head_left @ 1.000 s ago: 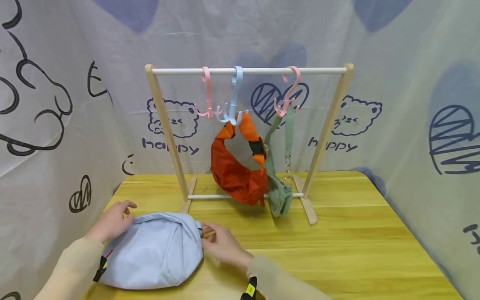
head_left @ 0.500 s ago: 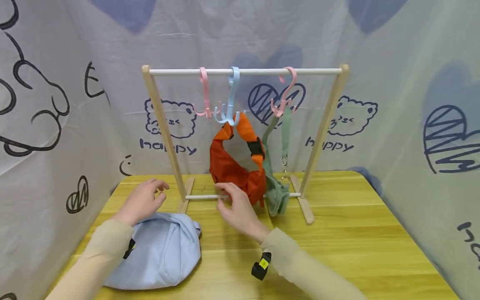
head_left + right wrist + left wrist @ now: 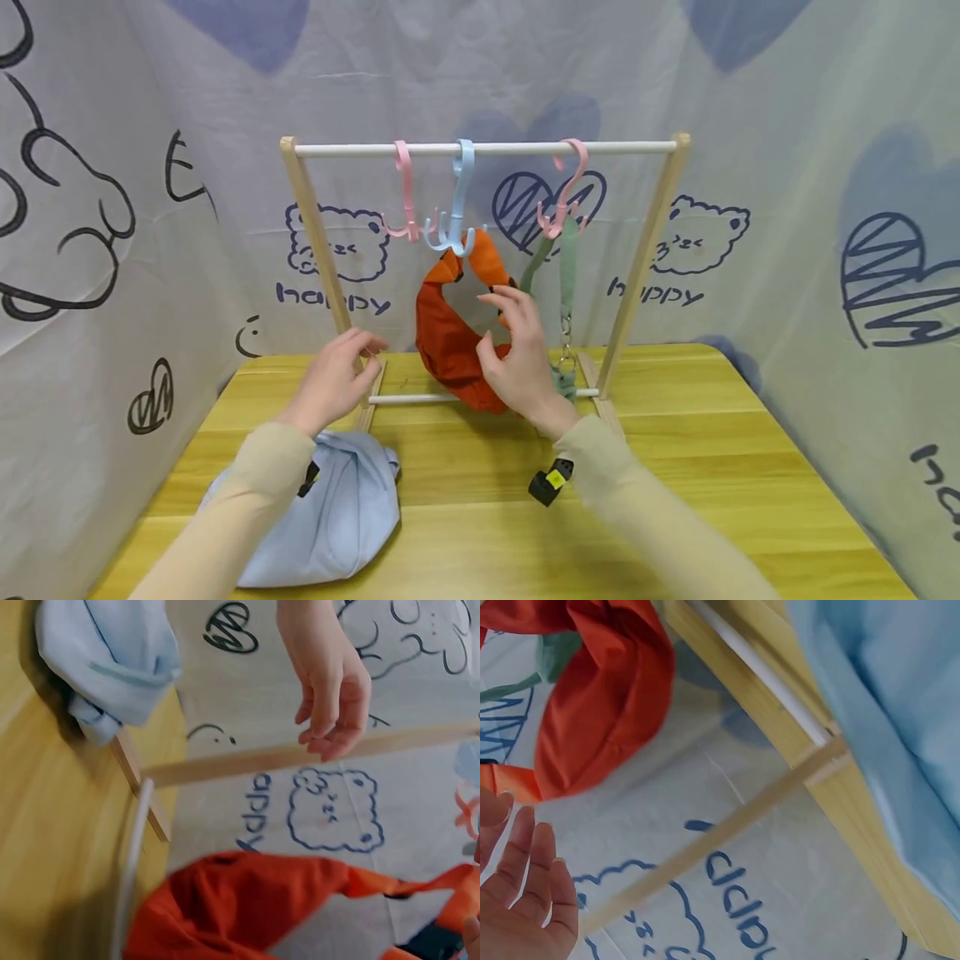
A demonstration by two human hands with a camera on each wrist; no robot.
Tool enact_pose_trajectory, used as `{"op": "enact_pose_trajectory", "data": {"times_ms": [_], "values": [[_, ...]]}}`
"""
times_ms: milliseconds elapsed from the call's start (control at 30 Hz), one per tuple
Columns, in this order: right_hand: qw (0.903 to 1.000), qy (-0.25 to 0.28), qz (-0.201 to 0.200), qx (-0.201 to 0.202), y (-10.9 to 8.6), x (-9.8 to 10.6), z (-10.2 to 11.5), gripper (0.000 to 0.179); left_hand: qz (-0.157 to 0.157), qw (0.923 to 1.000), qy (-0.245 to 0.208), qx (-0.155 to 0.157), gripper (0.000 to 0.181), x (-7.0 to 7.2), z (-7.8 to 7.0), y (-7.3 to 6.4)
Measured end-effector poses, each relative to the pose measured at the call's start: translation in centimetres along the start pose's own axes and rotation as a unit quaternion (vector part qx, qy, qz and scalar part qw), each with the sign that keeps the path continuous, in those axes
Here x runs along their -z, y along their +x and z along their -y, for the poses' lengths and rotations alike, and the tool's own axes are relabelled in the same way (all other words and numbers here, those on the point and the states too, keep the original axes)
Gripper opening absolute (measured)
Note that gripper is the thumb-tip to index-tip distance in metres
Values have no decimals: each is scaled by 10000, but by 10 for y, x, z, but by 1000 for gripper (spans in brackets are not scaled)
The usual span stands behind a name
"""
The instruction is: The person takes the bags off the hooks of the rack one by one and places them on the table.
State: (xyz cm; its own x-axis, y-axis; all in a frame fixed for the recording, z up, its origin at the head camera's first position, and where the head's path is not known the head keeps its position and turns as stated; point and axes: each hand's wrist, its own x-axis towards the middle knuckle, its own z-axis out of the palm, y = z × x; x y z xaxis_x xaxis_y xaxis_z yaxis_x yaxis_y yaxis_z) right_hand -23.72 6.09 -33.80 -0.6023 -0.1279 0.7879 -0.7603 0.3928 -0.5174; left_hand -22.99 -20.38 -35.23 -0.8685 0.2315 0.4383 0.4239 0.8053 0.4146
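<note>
A red-orange waist bag (image 3: 446, 346) hangs by its orange strap (image 3: 487, 260) from a light-blue hook (image 3: 456, 237) on the rack. My right hand (image 3: 521, 358) is raised in front of the bag's right side, fingers loosely bent and holding nothing; whether it touches the bag is unclear. It covers part of the buckle side, though the right wrist view shows the black buckle (image 3: 435, 943). To the left, my left hand (image 3: 337, 379) hovers near the rack's left post, fingers relaxed, with nothing in them. Below it, a pale-blue bag (image 3: 337, 508) lies on the table, partly behind the left sleeve.
The wooden rack has a white top bar (image 3: 510, 149) and a lower bar (image 3: 412, 399). Two pink hooks also hang there, one bare (image 3: 407, 196) and one (image 3: 567, 192) carrying a green bag (image 3: 568, 267), partly hidden by my right hand. Printed cloth surrounds the wooden table (image 3: 465, 517).
My right hand has left the pale-blue bag's right end, moving up and right to the red-orange bag. My left hand has risen rightward from the pale-blue bag. The bags stay in place.
</note>
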Motion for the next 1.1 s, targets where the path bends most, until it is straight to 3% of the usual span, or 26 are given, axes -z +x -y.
{"op": "enact_pose_trajectory", "data": {"times_ms": [167,467,767,933,1100], "values": [[9998,8,-145,-99,13,8,-10,53,-135,9996,-239,-111,25,-5,-13,7],[9927,214,342,-1133,12,12,-25,65,-147,9987,-458,-192,25,-13,-25,13],[9706,1009,773,-2042,9,12,-33,60,-191,9977,-622,-197,24,-15,-29,16],[9561,1200,1369,-2295,5,13,-36,59,-93,9962,-862,-123,25,-16,-29,18],[9473,1501,1602,-2331,2,11,-35,57,21,9937,-1117,5,25,-17,-32,20]]}}
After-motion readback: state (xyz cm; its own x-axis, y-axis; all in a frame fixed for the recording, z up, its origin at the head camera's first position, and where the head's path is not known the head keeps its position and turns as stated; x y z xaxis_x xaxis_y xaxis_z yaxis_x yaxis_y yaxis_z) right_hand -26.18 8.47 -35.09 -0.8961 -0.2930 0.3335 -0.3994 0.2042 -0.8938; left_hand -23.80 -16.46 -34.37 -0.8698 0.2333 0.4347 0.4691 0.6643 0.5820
